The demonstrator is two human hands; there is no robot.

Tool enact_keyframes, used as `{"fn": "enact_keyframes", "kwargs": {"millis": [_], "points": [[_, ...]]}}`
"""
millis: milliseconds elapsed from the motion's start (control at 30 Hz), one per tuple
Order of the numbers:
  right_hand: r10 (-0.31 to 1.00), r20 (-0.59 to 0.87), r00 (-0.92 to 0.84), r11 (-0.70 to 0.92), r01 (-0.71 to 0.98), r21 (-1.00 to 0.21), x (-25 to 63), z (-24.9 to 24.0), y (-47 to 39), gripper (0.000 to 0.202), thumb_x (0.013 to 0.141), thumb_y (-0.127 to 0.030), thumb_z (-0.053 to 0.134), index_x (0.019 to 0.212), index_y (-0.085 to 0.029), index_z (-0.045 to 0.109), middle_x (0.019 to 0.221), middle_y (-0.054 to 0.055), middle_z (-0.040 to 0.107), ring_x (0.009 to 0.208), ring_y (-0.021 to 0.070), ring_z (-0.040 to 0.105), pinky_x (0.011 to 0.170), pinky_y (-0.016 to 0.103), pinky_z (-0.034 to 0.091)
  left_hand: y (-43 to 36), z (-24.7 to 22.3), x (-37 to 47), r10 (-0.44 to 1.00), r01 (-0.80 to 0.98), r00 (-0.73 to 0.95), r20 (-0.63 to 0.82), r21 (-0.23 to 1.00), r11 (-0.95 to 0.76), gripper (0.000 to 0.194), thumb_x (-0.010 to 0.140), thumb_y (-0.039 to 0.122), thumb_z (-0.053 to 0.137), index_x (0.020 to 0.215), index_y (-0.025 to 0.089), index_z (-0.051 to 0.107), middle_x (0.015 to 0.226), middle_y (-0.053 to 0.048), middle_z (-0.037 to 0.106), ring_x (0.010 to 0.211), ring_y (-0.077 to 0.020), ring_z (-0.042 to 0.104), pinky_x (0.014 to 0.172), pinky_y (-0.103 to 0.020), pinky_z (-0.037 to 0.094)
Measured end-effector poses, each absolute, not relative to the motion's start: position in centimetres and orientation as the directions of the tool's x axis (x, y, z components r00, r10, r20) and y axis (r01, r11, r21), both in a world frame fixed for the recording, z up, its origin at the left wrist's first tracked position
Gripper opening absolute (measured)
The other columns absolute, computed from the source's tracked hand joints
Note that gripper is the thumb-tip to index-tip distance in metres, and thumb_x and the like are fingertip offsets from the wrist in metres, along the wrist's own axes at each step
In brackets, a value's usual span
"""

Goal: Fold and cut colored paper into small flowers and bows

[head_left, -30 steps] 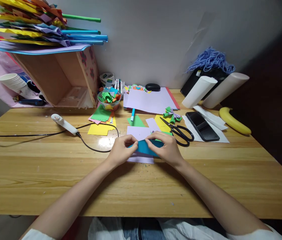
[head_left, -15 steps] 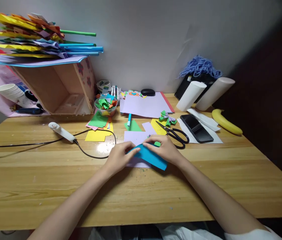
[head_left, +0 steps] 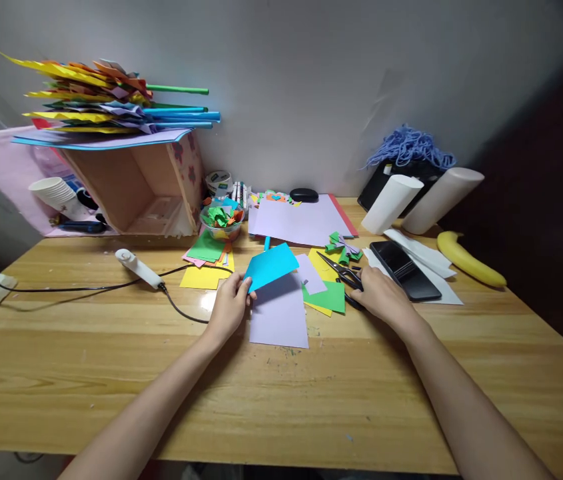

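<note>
My left hand pinches the lower left corner of a blue paper, raised above a lilac sheet on the table. My right hand is at the handles of the black scissors, its fingers curled round them; the blades point to the upper left over yellow paper. Between the hands lie a green paper and a small lilac piece. A green and lilac folded paper shape sits just behind the scissors.
Behind are a tub of paper scraps, a large lilac sheet and a black case. A phone, white rolls and a banana stand or lie right. A white device with a black cable lies left.
My right hand has let go of the blue paper and moved right to the scissors. My left hand still holds the paper, now raised and turned. The view has shifted slightly.
</note>
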State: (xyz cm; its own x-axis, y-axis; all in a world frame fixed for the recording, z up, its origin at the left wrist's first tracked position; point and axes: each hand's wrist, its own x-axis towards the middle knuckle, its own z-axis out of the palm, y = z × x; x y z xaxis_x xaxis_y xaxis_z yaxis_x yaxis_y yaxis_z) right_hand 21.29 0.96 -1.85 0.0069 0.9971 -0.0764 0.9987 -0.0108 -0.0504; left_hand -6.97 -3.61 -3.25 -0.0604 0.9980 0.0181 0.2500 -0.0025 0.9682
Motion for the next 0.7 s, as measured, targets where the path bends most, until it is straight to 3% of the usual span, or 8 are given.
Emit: {"fn": "enact_keyframes", "kwargs": {"millis": [100,200,267,333,400,467,533,700], "points": [[0.997,0.062,-0.053,0.063,0.985,-0.162,20.5,-1.1,0.4,0.019,0.075,-0.025,0.049,0.09,-0.013,0.051,0.092,0.014,0.057,0.082,0.0251,0.057,0.064,0.032,0.041,-3.7,-2.9,-6.9,0.992,0.211,-0.108,0.067,0.977,-0.043,0.019,0.085,0.034,0.042,0.085,0.017,0.05,0.06,0.003,0.05,0.051,-0.0095,0.046,0.052,-0.021,0.037],[0.985,0.173,0.009,0.073,0.884,-0.462,18.8,-0.1,-1.0,0.019,0.076,-0.034,0.051,0.084,-0.018,0.047,0.086,0.008,0.055,0.077,0.0219,0.055,0.064,0.032,0.042,-3.8,-2.5,-7.0,0.973,0.192,-0.205,0.106,0.979,-0.066,0.019,0.086,0.033,0.041,0.093,0.017,0.05,0.06,0.004,0.047,0.055,-0.0103,0.048,0.054,-0.021,0.038],[0.998,0.009,-0.066,0.047,0.602,-0.797,17.3,0.3,-2.1,0.028,0.081,-0.047,0.045,0.082,-0.02,0.044,0.07,0.001,0.05,0.061,0.0158,0.051,0.056,0.03,0.044,-4.0,-2.3,-7.1,0.959,0.192,-0.26,0.116,0.979,-0.066,0.023,0.086,0.033,0.042,0.102,0.018,0.048,0.062,0.004,0.047,0.057,-0.0109,0.05,0.055,-0.021,0.039],[0.949,-0.104,-0.298,-0.053,0.176,-0.983,15.9,0.3,-3.2,0.041,0.08,-0.06,0.038,0.086,-0.02,0.044,0.071,0.0,0.047,0.055,0.0115,0.048,0.056,0.03,0.047,-4.2,-2.2,-7.0,0.949,0.203,-0.291,0.121,0.977,-0.063,0.026,0.086,0.034,0.041,0.107,0.018,0.046,0.065,0.003,0.05,0.059,-0.0114,0.052,0.057,-0.022,0.039],[0.874,-0.138,-0.467,-0.196,-0.078,-0.978,14.9,-0.3,-4.0,0.05,0.077,-0.066,0.038,0.09,-0.019,0.047,0.073,0.0,0.046,0.055,0.0097,0.048,0.061,0.033,0.05,-4.4,-2.0,-7.0,0.938,0.227,-0.316,0.143,0.971,-0.072,0.028,0.087,0.034,0.041,0.11,0.019,0.045,0.069,0.001,0.053,0.061,-0.0117,0.053,0.059,-0.022,0.04],[0.791,-0.128,-0.598,-0.29,-0.183,-0.939,14.3,-1.3,-4.5,0.063,0.071,-0.075,0.034,0.094,-0.018,0.049,0.077,0.001,0.046,0.057,0.0099,0.048,0.065,0.036,0.052,-4.6,-1.9,-6.9,0.926,0.245,-0.334,0.174,0.965,-0.093,0.03,0.087,0.034,0.041,0.113,0.019,0.043,0.071,0.0,0.055,0.063,-0.0118,0.054,0.061,-0.023,0.04],[0.715,-0.128,-0.688,-0.331,-0.171,-0.928,14.0,-2.3,-5.0,0.071,0.067,-0.079,0.03,0.097,-0.017,0.049,0.078,0.002,0.046,0.058,0.0104,0.048,0.067,0.04,0.052,-4.8,-1.7,-6.8,0.919,0.255,-0.34,0.199,0.96,-0.113,0.031,0.087,0.034,0.041,0.115,0.02,0.043,0.072,0.0,0.056,0.065,-0.0119,0.054,0.062,-0.023,0.04],[0.66,-0.16,-0.734,-0.257,-0.02,-0.966,13.3,-3.4,-6.3,0.06,0.08,-0.067,0.028,0.107,-0.016,0.045,0.07,-0.002,0.042,0.056,0.0092,0.046,0.067,0.04,0.053,-5.3,-1.3,-6.5,0.936,0.267,-0.284,0.208,0.955,-0.131,0.032,0.087,0.033,0.042,0.117,0.02,0.042,0.072,0.001,0.056,0.063,-0.0111,0.054,0.063,-0.023,0.04]]}}
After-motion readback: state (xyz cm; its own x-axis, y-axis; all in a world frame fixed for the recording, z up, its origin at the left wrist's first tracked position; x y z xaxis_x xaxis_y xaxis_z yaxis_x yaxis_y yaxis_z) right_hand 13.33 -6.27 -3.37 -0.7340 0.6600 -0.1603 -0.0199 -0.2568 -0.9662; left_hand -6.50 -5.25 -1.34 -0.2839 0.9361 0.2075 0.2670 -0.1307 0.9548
